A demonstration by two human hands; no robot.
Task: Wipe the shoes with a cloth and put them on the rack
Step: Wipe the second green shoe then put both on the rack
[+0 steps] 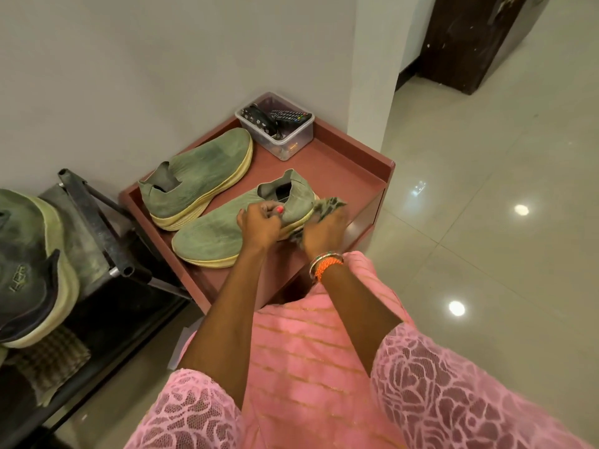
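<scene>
Two green slip-on shoes with pale yellow soles lie on a reddish-brown table [337, 163]. The far shoe [197, 173] rests by the wall. The near shoe [214, 234] lies in front of it, toe to the left. My left hand [259, 225] grips the near shoe at its side near the opening. My right hand [324, 234] presses a patterned grey-green cloth [330, 205] against the shoe's heel and sole. A black metal rack [97, 222] stands at the left.
A clear plastic box [285, 140] holding remote controls sits at the table's back corner. A darker green sneaker [29, 270] and a checked cloth [52, 358] rest on the rack. Glossy tiled floor [486, 222] spreads to the right, with a dark wooden door frame [470, 43] beyond.
</scene>
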